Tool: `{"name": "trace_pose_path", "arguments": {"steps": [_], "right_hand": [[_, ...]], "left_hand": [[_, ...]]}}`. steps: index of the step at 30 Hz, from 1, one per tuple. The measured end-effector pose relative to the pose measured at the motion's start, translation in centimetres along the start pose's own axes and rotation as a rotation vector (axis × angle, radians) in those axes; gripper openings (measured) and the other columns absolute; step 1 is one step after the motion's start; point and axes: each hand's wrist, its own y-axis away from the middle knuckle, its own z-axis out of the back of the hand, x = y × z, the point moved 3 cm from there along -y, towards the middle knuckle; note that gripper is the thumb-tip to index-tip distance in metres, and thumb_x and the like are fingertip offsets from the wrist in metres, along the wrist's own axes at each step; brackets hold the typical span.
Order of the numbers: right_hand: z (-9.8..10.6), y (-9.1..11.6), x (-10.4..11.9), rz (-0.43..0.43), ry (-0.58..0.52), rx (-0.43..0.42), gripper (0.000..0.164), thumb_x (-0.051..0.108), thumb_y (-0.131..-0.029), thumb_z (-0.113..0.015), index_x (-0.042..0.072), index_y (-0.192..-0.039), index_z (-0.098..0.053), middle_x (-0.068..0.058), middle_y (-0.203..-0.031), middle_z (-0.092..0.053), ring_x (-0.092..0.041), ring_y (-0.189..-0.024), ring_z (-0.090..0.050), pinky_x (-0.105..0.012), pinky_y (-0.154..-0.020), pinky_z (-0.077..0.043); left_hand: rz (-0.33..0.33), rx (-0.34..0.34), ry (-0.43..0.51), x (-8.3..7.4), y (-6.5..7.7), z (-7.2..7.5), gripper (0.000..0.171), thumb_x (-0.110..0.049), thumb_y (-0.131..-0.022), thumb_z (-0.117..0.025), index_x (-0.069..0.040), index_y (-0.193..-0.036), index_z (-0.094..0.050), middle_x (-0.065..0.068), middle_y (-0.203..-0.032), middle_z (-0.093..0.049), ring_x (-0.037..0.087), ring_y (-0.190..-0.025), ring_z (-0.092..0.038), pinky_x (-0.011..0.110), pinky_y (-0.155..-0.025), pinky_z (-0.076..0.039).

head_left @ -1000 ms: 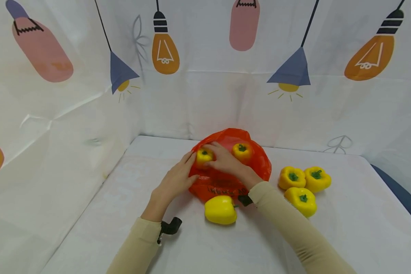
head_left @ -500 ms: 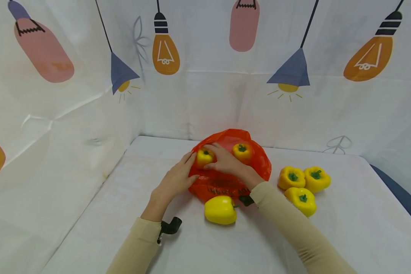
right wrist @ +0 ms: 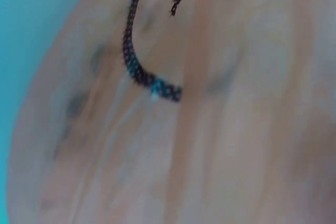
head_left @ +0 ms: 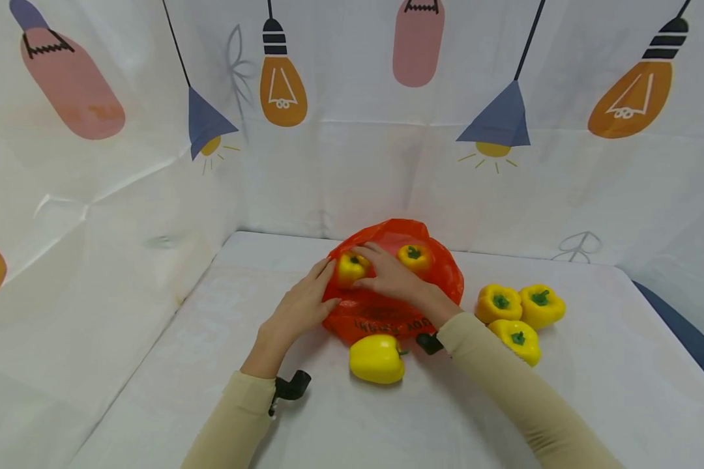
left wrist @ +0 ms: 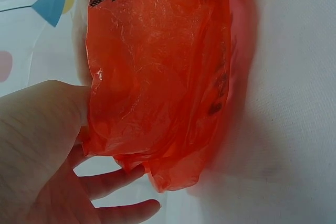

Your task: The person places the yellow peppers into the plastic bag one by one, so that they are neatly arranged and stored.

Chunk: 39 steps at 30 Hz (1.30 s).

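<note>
A red plastic bag (head_left: 399, 306) lies open at the back middle of the table, two yellow bell peppers inside. My right hand (head_left: 396, 279) reaches into it and grips the left bell pepper (head_left: 352, 269) from the right, thumb and fingers at its sides. The other bell pepper (head_left: 414, 259) in the bag sits behind that hand. Against the bag's left side rests my left hand (head_left: 299, 309), its fingers fairly straight. The left wrist view shows the bag (left wrist: 157, 77) beside the left hand (left wrist: 52, 161), fingers spread. Blurred, pale plastic with dark dotted print fills the right wrist view.
One yellow bell pepper (head_left: 377, 359) lies on its side just in front of the bag. To the right stand three more: a left one (head_left: 497, 303), a right one (head_left: 542, 307) and a front one (head_left: 516, 340), partly behind my right sleeve. A printed white curtain (head_left: 358, 169) hangs behind the table.
My right hand and the bell pepper it grips have shifted very slightly to the right; the right forearm has moved right too. The left hand has stayed in place.
</note>
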Motion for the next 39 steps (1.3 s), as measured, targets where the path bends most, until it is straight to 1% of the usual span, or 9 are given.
{"name": "trace_pose_path", "arguments": {"steps": [4, 9, 13, 19, 26, 30, 33, 36, 39], "right_hand": [[0.3, 0.3, -0.2, -0.021, 0.018, 0.001, 0.067, 0.034, -0.092, -0.069, 0.025, -0.152, -0.039, -0.001, -0.16, -0.034, -0.024, -0.147, -0.033, -0.054, -0.116, -0.037], [0.4, 0.4, -0.6, -0.033, 0.023, 0.002, 0.064, 0.028, -0.093, -0.068, 0.02, -0.151, -0.041, -0.002, -0.158, -0.039, -0.026, -0.15, -0.03, -0.053, -0.119, -0.034], [0.2, 0.3, -0.5, -0.024, 0.001, 0.006, 0.062, 0.022, -0.094, -0.067, 0.022, -0.151, -0.042, -0.002, -0.157, -0.041, -0.026, -0.15, -0.029, -0.054, -0.118, -0.035], [-0.4, -0.2, -0.4, -0.019, -0.019, 0.019, 0.063, 0.026, -0.095, -0.067, 0.03, -0.151, -0.039, -0.001, -0.156, -0.038, -0.024, -0.139, -0.042, -0.052, -0.111, -0.044], [-1.1, -1.0, -0.1, -0.024, -0.034, 0.014, 0.065, 0.034, -0.092, -0.07, 0.029, -0.15, -0.039, -0.003, -0.15, -0.04, -0.023, -0.131, -0.047, -0.049, -0.11, -0.046], [-0.6, -1.4, -0.1, -0.024, -0.024, 0.002, 0.06, 0.025, -0.091, -0.067, 0.026, -0.146, -0.044, -0.004, -0.144, -0.044, -0.023, -0.124, -0.048, -0.048, -0.107, -0.049], [-0.3, -1.6, -0.1, -0.026, -0.033, 0.017, 0.061, 0.017, -0.088, -0.063, 0.022, -0.146, -0.045, -0.005, -0.145, -0.046, -0.025, -0.129, -0.045, -0.051, -0.108, -0.046], [-0.3, -1.7, -0.1, -0.034, -0.042, 0.036, 0.061, 0.013, -0.089, -0.06, 0.02, -0.147, -0.045, -0.004, -0.149, -0.048, -0.027, -0.136, -0.041, -0.053, -0.112, -0.042], [-0.4, -1.7, 0.0, -0.024, -0.05, 0.041, 0.062, 0.01, -0.089, -0.058, 0.019, -0.149, -0.044, -0.005, -0.15, -0.048, -0.027, -0.136, -0.043, -0.053, -0.113, -0.041]], "left_hand": [[0.005, 0.007, 0.004, 0.0, 0.0, 0.0, 0.079, -0.032, -0.095, -0.066, -0.014, -0.159, -0.023, 0.007, -0.166, -0.023, 0.031, -0.143, -0.043, 0.051, -0.112, -0.043], [0.015, 0.016, 0.008, 0.0, 0.0, -0.1, 0.079, -0.033, -0.095, -0.066, -0.015, -0.159, -0.023, 0.007, -0.166, -0.022, 0.032, -0.145, -0.041, 0.052, -0.113, -0.042], [0.023, 0.019, 0.01, 0.1, 0.0, -0.1, 0.079, -0.033, -0.095, -0.066, -0.015, -0.159, -0.023, 0.006, -0.166, -0.022, 0.031, -0.145, -0.041, 0.052, -0.113, -0.042], [0.02, 0.021, 0.006, 0.1, 0.1, 0.1, 0.079, -0.033, -0.095, -0.065, -0.015, -0.159, -0.022, 0.006, -0.166, -0.022, 0.031, -0.145, -0.041, 0.052, -0.113, -0.042], [0.03, 0.027, 0.007, 0.1, 0.0, 0.2, 0.079, -0.034, -0.096, -0.064, -0.016, -0.16, -0.021, 0.005, -0.167, -0.02, 0.03, -0.146, -0.039, 0.051, -0.114, -0.04], [0.029, 0.021, 0.012, -0.1, -0.1, 0.3, 0.078, -0.034, -0.096, -0.064, -0.016, -0.16, -0.021, 0.004, -0.167, -0.02, 0.03, -0.146, -0.039, 0.05, -0.115, -0.04], [0.023, 0.017, 0.008, -0.1, -0.1, 0.4, 0.078, -0.033, -0.096, -0.064, -0.015, -0.16, -0.022, 0.005, -0.166, -0.021, 0.03, -0.145, -0.04, 0.051, -0.115, -0.04], [0.023, 0.014, 0.001, 0.0, -0.1, 0.4, 0.078, -0.033, -0.096, -0.064, -0.015, -0.16, -0.022, 0.005, -0.166, -0.022, 0.03, -0.144, -0.042, 0.05, -0.115, -0.04], [0.025, 0.013, 0.003, 0.1, 0.0, 0.4, 0.078, -0.033, -0.096, -0.064, -0.015, -0.159, -0.022, 0.004, -0.166, -0.022, 0.03, -0.144, -0.042, 0.05, -0.115, -0.04]]}}
